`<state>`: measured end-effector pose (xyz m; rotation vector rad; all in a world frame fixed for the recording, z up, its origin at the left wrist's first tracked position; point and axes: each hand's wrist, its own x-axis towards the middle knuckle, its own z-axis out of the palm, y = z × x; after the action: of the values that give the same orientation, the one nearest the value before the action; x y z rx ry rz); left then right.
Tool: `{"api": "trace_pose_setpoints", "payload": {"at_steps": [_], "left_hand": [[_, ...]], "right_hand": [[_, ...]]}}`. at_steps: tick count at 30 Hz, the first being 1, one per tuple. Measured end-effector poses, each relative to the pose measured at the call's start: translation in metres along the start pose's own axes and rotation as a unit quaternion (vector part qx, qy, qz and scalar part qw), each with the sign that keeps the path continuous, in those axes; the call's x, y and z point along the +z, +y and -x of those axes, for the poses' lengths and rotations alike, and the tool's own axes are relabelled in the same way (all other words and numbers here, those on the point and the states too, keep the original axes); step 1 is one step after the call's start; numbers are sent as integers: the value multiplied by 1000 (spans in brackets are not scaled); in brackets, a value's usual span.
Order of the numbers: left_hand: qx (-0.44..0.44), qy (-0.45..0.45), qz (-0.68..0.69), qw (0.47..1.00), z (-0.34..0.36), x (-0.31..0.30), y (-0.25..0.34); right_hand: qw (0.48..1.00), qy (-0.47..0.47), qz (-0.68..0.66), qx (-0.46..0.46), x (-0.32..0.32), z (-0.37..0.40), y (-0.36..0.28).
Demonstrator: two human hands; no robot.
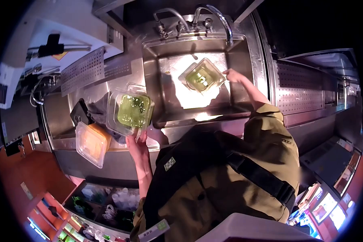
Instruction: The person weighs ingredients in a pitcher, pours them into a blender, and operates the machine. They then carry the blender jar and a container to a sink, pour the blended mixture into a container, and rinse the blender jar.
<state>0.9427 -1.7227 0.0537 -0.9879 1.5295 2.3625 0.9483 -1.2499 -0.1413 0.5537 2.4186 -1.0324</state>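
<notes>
your left hand (pixel 136 144) has its fingers (pixel 130 139) clenched on the near edge of a clear square tub (pixel 131 111), holding it up over the steel counter (pixel 68 121) just left of the sink (pixel 246 60). the tub is see-through plastic with rounded corners, and green contents pool across its bottom. your right hand (pixel 233 75) reaches down into the sink basin, and its fingertips (pixel 226 72) pinch the right rim of a second tub (pixel 203 76). this one is the same clear kind, tilted on the basin floor, with a paler green film inside. the two tubs are well apart, one over the counter and one in the basin. left of the raised tub, an orange-lidded box (pixel 92 143) lies at the counter's front edge beside a dark cloth (pixel 97 108). two curved taps (pixel 213 16) stand behind the basin.
</notes>
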Motion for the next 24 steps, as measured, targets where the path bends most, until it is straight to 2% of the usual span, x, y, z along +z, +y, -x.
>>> {"api": "trace_pose_setpoints", "payload": {"at_steps": [1,3,4,8,11,13,15,16,17,18,19,21,22,23,24], "left_hand": [[-1,-8,1,1000,2,6,1],[7,-13,-4,1000,5,20,0],[2,-11,-1,1000,4,20,-2],[-8,5,5,1000,12,35,-7],[0,-8,-4,1000,9,36,-8],[6,-26,-10,1000,13,44,-6],[-20,1,29,999,3,33,-14],[-12,-9,32,999,3,35,-15],[-2,-17,35,999,4,38,-18],[-6,-6,37,999,3,40,-22],[-1,14,31,999,8,45,-22],[18,-27,53,998,5,43,-28],[22,-27,50,998,3,42,-31],[26,-30,47,998,3,42,-32],[12,-42,44,998,11,50,-25]], "right_hand": [[994,51,87,-40,-14,-7,-9],[976,200,-5,-91,-67,-17,-66],[925,311,-90,-197,-89,-5,-115],[881,348,110,-300,-106,-95,-117],[902,240,106,-344,-126,-99,-108],[928,195,21,-318,-135,-81,-106],[880,394,-135,-230,-123,-44,-103],[898,338,-249,-130,-108,-24,-95],[893,270,-358,-29,-91,-8,-85],[832,160,-531,23,-75,2,-84],[730,35,-678,79,-56,8,-85],[534,5,-843,54,-24,-4,-72],[449,-45,-892,29,-11,-14,-57],[533,-3,-845,51,14,-27,-37],[828,47,-549,103,39,-36,-34]]}}
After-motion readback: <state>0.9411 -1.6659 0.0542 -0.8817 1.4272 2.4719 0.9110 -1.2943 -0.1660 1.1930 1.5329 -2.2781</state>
